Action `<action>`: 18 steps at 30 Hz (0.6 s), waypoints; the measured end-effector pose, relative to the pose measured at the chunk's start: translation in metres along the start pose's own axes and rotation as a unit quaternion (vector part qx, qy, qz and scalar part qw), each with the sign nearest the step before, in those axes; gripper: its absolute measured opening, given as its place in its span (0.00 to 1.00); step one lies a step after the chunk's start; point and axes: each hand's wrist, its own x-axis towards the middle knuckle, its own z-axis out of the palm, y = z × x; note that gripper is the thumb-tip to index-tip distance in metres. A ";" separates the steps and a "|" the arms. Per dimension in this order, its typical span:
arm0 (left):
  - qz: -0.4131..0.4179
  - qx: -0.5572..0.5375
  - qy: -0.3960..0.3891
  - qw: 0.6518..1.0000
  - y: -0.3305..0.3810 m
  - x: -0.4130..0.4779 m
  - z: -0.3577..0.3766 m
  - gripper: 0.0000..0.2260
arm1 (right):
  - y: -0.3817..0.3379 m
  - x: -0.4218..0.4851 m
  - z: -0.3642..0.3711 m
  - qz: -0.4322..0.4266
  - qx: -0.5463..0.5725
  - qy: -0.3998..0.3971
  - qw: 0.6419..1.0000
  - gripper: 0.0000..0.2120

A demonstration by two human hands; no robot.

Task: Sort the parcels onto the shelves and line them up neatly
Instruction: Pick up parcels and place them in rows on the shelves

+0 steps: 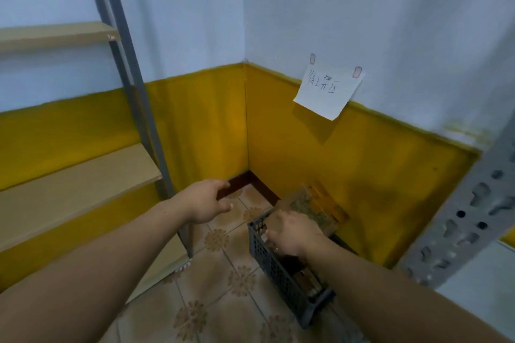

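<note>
Gripping the flat brown cardboard parcel [309, 203] in the dark grey plastic basket [278, 267], right hand [289, 234] leads (left hand [204, 200] loose, empty), pale wooden shelves [69, 184] lying leftward.

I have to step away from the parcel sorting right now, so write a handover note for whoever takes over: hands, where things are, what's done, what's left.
Left hand: open, in the air above the tiled floor, holding nothing.
Right hand: fingers grip the patterned brown parcel, which sticks up from the far end of the grey crate.
The crate stands on the floor beside the yellow wall. More brown items show inside it, too blurred to identify.
Done: no parcel lies on the visible shelf boards yet.
Left: lift this parcel out, shelve it, then likely the rest, and line them up.
</note>
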 end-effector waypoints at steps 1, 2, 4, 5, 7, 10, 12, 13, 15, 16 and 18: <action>0.009 0.001 -0.009 1.000 -0.002 0.016 -0.002 0.29 | 0.003 0.010 -0.004 0.015 0.002 -0.001 1.000 0.32; 0.020 0.001 -0.017 1.000 -0.005 0.033 -0.004 0.29 | 0.007 0.020 -0.008 0.033 0.005 0.001 0.999 0.32; 0.049 0.005 -0.028 0.998 -0.009 0.069 -0.007 0.29 | 0.014 0.042 -0.014 0.076 0.013 0.000 0.997 0.32; 0.066 0.008 -0.033 0.997 -0.011 0.087 -0.008 0.29 | 0.017 0.053 -0.017 0.100 0.018 0.000 0.995 0.32; 0.093 0.013 -0.046 0.995 -0.017 0.122 -0.010 0.29 | 0.023 0.074 -0.020 0.143 0.032 0.004 0.989 0.32; 0.130 0.029 -0.074 0.988 -0.030 0.175 -0.013 0.28 | 0.030 0.101 -0.021 0.183 0.065 0.016 0.981 0.29; 0.156 0.035 -0.097 0.982 -0.039 0.210 -0.013 0.28 | 0.033 0.113 -0.023 0.219 0.090 0.021 0.971 0.28; 0.169 0.038 -0.113 0.978 -0.042 0.227 -0.013 0.28 | 0.034 0.117 -0.024 0.239 0.102 0.023 0.965 0.28; 0.189 0.042 -0.144 0.970 -0.041 0.259 -0.010 0.29 | 0.038 0.123 -0.025 0.274 0.124 0.027 0.953 0.29; 0.199 0.048 -0.152 0.967 -0.038 0.274 -0.008 0.29 | 0.041 0.124 -0.024 0.290 0.135 0.028 0.947 0.31; 0.226 0.069 -0.157 0.959 -0.025 0.302 0.000 0.29 | 0.049 0.124 -0.022 0.324 0.160 0.028 0.932 0.33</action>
